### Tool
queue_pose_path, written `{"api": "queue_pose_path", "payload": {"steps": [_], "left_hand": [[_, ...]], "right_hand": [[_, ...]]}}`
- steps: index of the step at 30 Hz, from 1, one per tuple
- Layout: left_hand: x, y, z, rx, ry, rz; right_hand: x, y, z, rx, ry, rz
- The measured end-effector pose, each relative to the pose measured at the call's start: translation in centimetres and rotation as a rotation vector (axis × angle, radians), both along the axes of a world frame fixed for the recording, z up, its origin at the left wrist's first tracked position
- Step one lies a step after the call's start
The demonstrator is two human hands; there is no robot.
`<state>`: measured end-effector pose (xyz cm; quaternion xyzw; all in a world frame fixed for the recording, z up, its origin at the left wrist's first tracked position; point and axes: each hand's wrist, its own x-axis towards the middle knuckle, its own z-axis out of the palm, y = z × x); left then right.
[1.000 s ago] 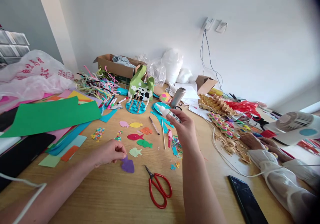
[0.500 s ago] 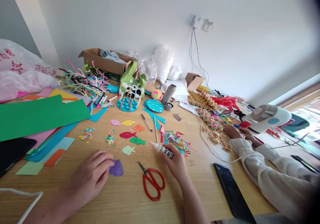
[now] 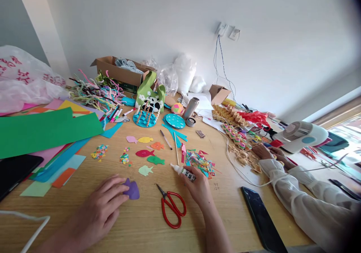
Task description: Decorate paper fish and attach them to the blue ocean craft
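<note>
My right hand [image 3: 199,187] is closed around a small white glue bottle [image 3: 184,173], its nozzle pointing left. My left hand [image 3: 103,206] lies on the table with fingers stretched, the fingertips touching the edge of a purple paper fish [image 3: 132,190]. Between my hands rest red-handled scissors [image 3: 172,206], blades pointing away from me. Beyond them lie several cut paper fish, among them a green fish [image 3: 155,160], a red fish [image 3: 144,153], a pale green fish [image 3: 145,170] and a yellow fish [image 3: 145,140].
Green paper sheets [image 3: 47,132] and other coloured paper cover the left side. Paper scraps [image 3: 199,161] and a wooden stick [image 3: 176,149] lie beyond my right hand. A black phone [image 3: 262,219] is at right, near another person's sleeves [image 3: 293,189]. A steel flask [image 3: 191,108] stands farther back.
My left hand's fingers have shifted slightly and spread a little more beside the purple fish. The glue bottle stays in my right hand, almost unmoved. The view has tilted slightly.
</note>
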<state>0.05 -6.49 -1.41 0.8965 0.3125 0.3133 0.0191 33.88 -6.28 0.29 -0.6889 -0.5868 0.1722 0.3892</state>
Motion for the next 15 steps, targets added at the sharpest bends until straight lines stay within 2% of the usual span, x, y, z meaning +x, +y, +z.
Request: {"api": "queue_pose_path", "payload": {"steps": [5,9,12,15], "left_hand": [[0.2,-0.5,0.1,-0.091,0.024,0.021],[0.4,-0.7,1.0,-0.159,0.039,0.006],[0.2,-0.8,1.8,-0.187,0.068,-0.007],[0.0,-0.9,2.3,-0.191,0.096,-0.02]], "right_hand": [[-0.8,0.0,1.6,-0.074,0.145,0.048],[-3.6,-0.5,3.0,-0.117,0.205,0.216],[-5.9,-1.2,3.1,-0.146,0.187,0.392],[-7.3,-1.9,2.4,-0.13,0.148,0.483]]}}
